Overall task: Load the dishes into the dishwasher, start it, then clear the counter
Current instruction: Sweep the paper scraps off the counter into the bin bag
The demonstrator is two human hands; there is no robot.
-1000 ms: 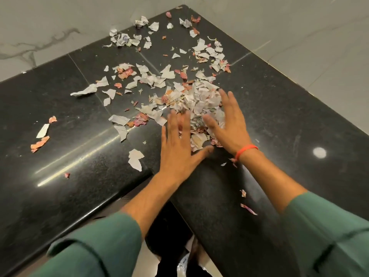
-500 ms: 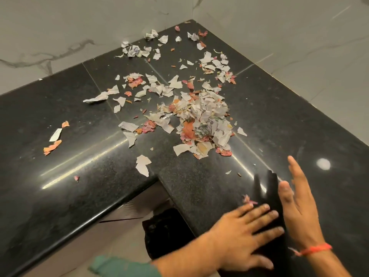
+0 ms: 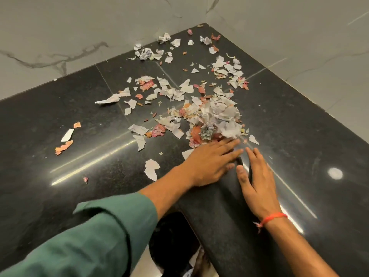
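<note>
Two hands laid flat on glossy black granite counter (image 3: 299,116), left hand (image 3: 211,164) and right hand (image 3: 259,182) both released, fingers straight, one heap of torn white and pink paper scraps (image 3: 211,120) touched by left fingertips (image 3: 235,141), one orange thread wristband (image 3: 274,217) worn on right wrist.

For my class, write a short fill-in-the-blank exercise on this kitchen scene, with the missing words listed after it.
1. Torn paper scraps lie scattered on a glossy ____ stone counter.
2. The right hand has an orange thread at its ____.
3. The left hand comes out of a ____ sleeve.
4. Both hands lie flat, holding ____.

Missing words: black; wrist; green; nothing
</note>
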